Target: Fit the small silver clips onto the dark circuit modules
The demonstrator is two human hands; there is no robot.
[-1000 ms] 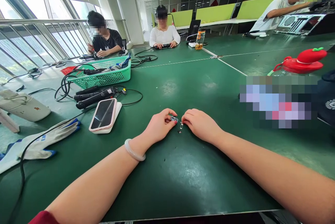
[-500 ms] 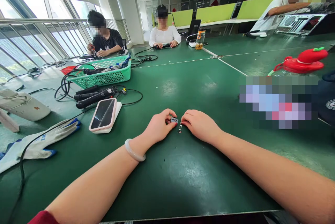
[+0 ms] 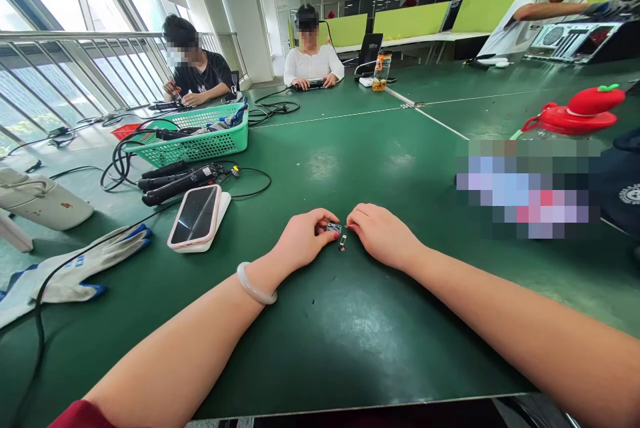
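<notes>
With the small gap between our hands as the clock's centre, we have our left hand point(image 3: 304, 236) at 9 o'clock, its thumb and fingers closed on the edges of a small circuit board point(image 3: 333, 229). The board is just above the green desk point(image 3: 310, 321) or touching it; we cannot tell which. Our right hand point(image 3: 383, 233) is at 3 o'clock, thumb and fingertips drawn together beside the board; a tiny pale speck shows at the tips, too small for us to tell whether we grip it. Just below, at 6 o'clock, 1 small metallic piece point(image 3: 343, 240) lies near the board, with 1 tiny dark piece point(image 3: 341, 248) right by it.

At 9 o'clock we see a phone point(image 3: 196, 217) resting on a white object point(image 3: 220, 216), and farther out a white container point(image 3: 47, 200) lying tilted. A white and blue glove point(image 3: 85, 271) lies toward 8 o'clock, a black cable point(image 3: 39, 308) crossing it. Toward 10 o'clock are black tools point(image 3: 180, 185) and, beyond them, a green basket point(image 3: 200, 141) with cables and gloves inside. A red lid point(image 3: 580, 115) stands at 2 o'clock. Across the desk sit 2 people, at 11 and 12 o'clock; 1 more person reaches over a computer case point(image 3: 573, 41) toward 1 o'clock.
</notes>
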